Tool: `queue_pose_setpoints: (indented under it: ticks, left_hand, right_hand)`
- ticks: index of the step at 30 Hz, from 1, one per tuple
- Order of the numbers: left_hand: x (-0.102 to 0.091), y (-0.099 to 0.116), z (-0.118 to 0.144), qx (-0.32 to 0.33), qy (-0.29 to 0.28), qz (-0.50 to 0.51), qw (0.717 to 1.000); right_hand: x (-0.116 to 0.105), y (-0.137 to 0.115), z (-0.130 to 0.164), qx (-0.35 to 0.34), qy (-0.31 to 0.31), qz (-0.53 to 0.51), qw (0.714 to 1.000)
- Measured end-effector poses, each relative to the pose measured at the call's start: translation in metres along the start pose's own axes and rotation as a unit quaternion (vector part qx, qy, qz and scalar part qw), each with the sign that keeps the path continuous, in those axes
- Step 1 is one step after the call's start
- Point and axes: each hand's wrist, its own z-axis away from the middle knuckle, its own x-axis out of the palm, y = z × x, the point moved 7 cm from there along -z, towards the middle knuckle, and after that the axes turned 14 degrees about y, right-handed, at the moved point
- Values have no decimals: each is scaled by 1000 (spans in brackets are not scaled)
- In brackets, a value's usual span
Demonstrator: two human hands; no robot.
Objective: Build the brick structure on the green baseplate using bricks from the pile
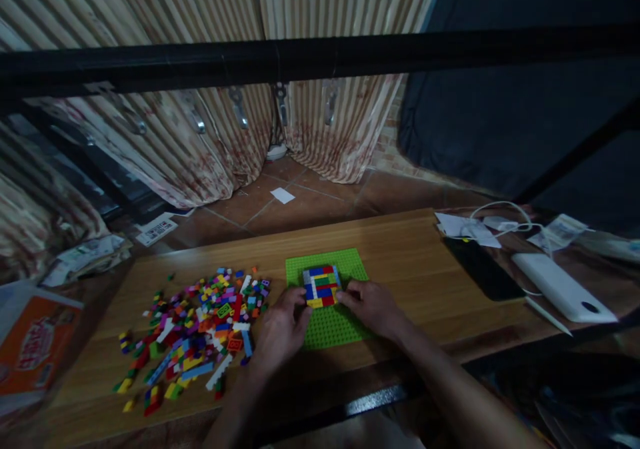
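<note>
A small rectangular build of toy building bricks in red, blue, yellow, white and green sits on a green studded baseplate. At its lower left corner, my left hand has its fingers curled and pressed against the bricks. The opposite side is gripped by my right hand, with thumb and fingertips bent in at the lower right edge. Both wrists come in from the bottom of the view. Whether a loose brick lies under either hand's fingertips is hidden.
A wide pile of loose bricks covers the left of the wooden table. To the right lie a black phone, a white power bank, a white cable and a pen. An orange box stands far left.
</note>
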Motion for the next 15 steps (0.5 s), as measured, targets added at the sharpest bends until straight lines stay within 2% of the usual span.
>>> queue_pose_setpoints:
  ticks: [6, 10, 13, 15]
  left_hand:
    - [-1, 0, 5, 8, 9, -46, 999]
    - [-14, 0, 5, 13, 84, -63, 994]
    - [-22, 9, 5, 68, 131, -79, 986]
    - [-18, 22, 8, 121, 123, -112, 979]
  right_hand:
    - [-20, 7, -4, 61, 84, -29, 994]
    - [-32, 10, -4, 77, 132, -70, 986]
    - [-37, 12, -3, 78, 147, -112, 980]
    - [-40, 13, -2, 77, 147, -139, 976]
